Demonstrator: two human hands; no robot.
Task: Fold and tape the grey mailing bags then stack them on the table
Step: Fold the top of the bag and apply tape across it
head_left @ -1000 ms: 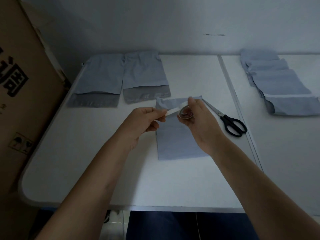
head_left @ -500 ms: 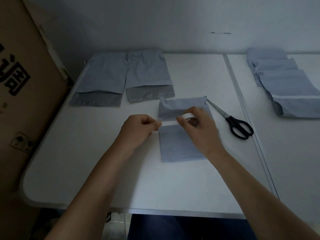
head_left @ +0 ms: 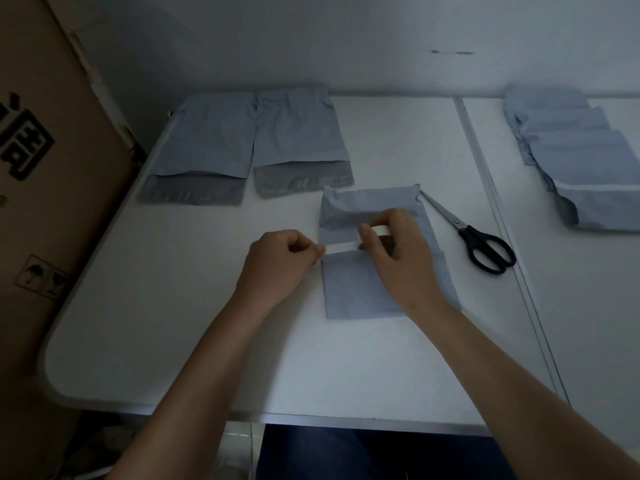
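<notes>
— What have the hands got?
— The left hand (head_left: 280, 261) pinches the tape strip's (head_left: 341, 247) end; the right hand (head_left: 398, 254) grips the tape roll (head_left: 387, 242), over the folded grey bag (head_left: 360, 289) at the table's (head_left: 207, 334) middle.
— Any writing?
— Black characters and handling symbols on the cardboard box (head_left: 52, 168); unreadable.

Black-handled scissors (head_left: 485, 245) lie shut near the seam at the white table's (head_left: 173, 323) right side. A tall cardboard box (head_left: 45, 168) stands against its left edge.
</notes>
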